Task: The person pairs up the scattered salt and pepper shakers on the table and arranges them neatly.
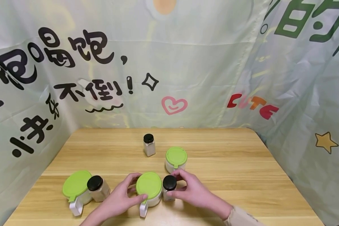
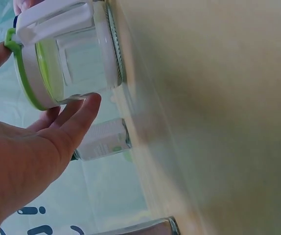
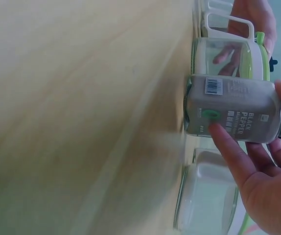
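Note:
My left hand [image 1: 123, 197] grips a clear seasoning jar [image 1: 149, 184] with a green lid and white handle. In the left wrist view the thumb touches the rim of the lid [image 2: 25, 78] and the fingers lie along the glass. Close on its right, my right hand [image 1: 192, 191] holds a black-capped pepper bottle [image 1: 169, 185] between thumb and fingers. Its grey label [image 3: 233, 105] reads "BLACK PEPPER" in the right wrist view. Both containers stand upright on the table, side by side.
Behind the right hand stands another green-lidded jar [image 1: 176, 157]. Farther back is a black-capped bottle [image 1: 149, 146]. At left, a third green-lidded jar [image 1: 77, 185] stands against another black-capped bottle [image 1: 98, 188]. The wooden table [image 1: 228, 163] meets printed cloth [image 1: 209, 78] at the back and sides.

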Demonstrator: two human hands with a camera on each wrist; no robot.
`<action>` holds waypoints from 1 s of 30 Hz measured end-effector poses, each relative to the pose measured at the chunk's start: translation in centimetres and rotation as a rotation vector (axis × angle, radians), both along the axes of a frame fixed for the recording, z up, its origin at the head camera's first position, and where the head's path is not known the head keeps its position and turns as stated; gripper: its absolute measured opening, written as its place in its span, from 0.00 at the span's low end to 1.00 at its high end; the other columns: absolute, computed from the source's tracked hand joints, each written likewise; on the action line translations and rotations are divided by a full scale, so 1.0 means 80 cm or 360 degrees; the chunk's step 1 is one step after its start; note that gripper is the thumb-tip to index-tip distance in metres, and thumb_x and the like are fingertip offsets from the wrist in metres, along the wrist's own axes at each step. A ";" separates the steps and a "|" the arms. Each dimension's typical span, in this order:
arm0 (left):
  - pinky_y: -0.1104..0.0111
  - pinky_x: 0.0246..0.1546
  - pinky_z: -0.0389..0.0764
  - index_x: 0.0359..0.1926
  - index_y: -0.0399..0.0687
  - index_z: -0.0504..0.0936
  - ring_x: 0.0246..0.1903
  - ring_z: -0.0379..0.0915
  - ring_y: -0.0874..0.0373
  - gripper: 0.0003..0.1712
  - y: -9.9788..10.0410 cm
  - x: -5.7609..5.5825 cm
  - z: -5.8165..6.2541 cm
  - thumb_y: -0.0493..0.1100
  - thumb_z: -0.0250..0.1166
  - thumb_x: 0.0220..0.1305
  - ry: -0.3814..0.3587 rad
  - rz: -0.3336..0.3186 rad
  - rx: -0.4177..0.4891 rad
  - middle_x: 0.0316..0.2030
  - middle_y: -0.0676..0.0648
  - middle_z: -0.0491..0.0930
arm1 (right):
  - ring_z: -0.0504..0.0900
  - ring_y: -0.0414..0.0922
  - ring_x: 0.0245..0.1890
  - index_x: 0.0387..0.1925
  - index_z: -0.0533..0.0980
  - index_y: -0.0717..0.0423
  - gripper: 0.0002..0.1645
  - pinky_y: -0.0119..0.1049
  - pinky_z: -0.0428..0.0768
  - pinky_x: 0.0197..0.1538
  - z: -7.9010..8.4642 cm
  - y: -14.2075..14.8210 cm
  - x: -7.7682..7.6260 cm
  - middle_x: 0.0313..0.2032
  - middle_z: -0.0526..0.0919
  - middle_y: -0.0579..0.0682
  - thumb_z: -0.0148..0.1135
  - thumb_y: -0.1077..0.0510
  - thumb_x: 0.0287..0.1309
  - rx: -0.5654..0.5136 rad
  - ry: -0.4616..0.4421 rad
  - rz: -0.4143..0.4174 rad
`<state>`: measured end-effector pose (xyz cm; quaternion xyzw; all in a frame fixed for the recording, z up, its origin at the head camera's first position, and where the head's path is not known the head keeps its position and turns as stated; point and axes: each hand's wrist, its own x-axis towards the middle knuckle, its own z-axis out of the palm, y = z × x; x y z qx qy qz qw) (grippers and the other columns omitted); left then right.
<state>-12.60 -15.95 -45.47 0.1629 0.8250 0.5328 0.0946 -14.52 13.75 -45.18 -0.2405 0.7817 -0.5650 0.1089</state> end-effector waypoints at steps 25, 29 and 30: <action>0.50 0.60 0.82 0.69 0.35 0.66 0.60 0.77 0.38 0.46 -0.019 0.016 0.010 0.51 0.78 0.60 -0.0081 0.0153 -0.0149 0.65 0.32 0.73 | 0.81 0.49 0.53 0.53 0.77 0.50 0.28 0.37 0.88 0.49 -0.001 -0.027 0.007 0.49 0.82 0.47 0.81 0.52 0.54 0.0018 0.0017 -0.0012; 0.46 0.62 0.79 0.70 0.37 0.67 0.62 0.75 0.37 0.45 -0.019 0.016 0.012 0.51 0.78 0.60 -0.0054 0.0158 -0.0169 0.65 0.33 0.73 | 0.81 0.52 0.54 0.55 0.77 0.51 0.29 0.42 0.88 0.53 0.002 -0.025 0.007 0.51 0.83 0.48 0.80 0.52 0.56 0.0015 0.0029 0.0015; 0.46 0.63 0.78 0.70 0.37 0.67 0.63 0.74 0.37 0.45 -0.019 0.016 0.013 0.52 0.78 0.60 -0.0037 0.0158 -0.0170 0.65 0.34 0.73 | 0.82 0.52 0.55 0.56 0.77 0.52 0.29 0.43 0.87 0.54 0.002 -0.024 0.007 0.51 0.83 0.49 0.79 0.52 0.57 0.0021 0.0042 0.0023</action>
